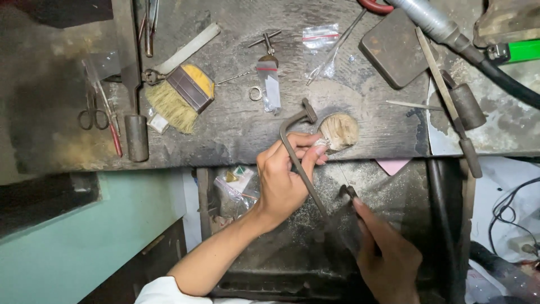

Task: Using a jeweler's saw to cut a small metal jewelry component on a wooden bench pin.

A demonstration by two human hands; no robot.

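My left hand (284, 174) pinches a small silvery piece (322, 143) against the worn wooden bench pin (339, 131) at the bench's front edge. My right hand (388, 256) grips the dark handle of a jeweller's saw (301, 163). The saw's metal frame curves up past my left hand's fingers to a clamp near the pin. Its thin blade runs down from the silvery piece toward my right hand.
On the dark bench (236, 124) lie a yellow-handled brush (183, 93), scissors (93, 115), a small ring (255, 93), plastic bags (320, 36), a dark block (394, 48), files (450, 107) and a hose (506, 79). A catch tray (388, 180) hangs below.
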